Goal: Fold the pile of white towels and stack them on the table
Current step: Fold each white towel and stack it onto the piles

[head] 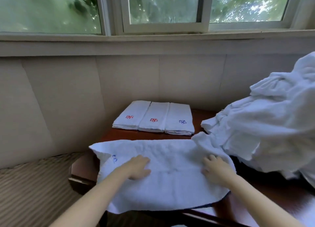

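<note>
In the lower middle of the frame a white towel [172, 189] lies spread across the near edge of the table [150, 135]. Its near edge hangs a little over the front, and a blue stitched mark shows near its left end. Both hands are on top of it, palms down. The left hand [138, 167] lies flat on the left half, fingers loose and close together, holding nothing, only pressing on the cloth. The right hand [214, 168] rests on the right half, near where the towel's far right corner rises in a small peak. Its fingers are laid out with the tips slightly bent, and from here it looks to be pressing rather than gripping.

Behind the towel, at the centre of the frame, three folded towels [154, 117] lie side by side and touching along the back of the table. The left and middle ones carry a red flower mark and the right one a blue mark. A strip of dark red wood shows between them and the spread towel.

The right side of the frame is filled by the pile [265, 124], a tall rumpled heap of white towels. Its lower edge is just beside the spread towel's raised corner.

A window [162, 6] with green leaves outside runs along the top, with a pale panelled wall [68, 93] below it. A striped seat [34, 184] sits in the lower left
</note>
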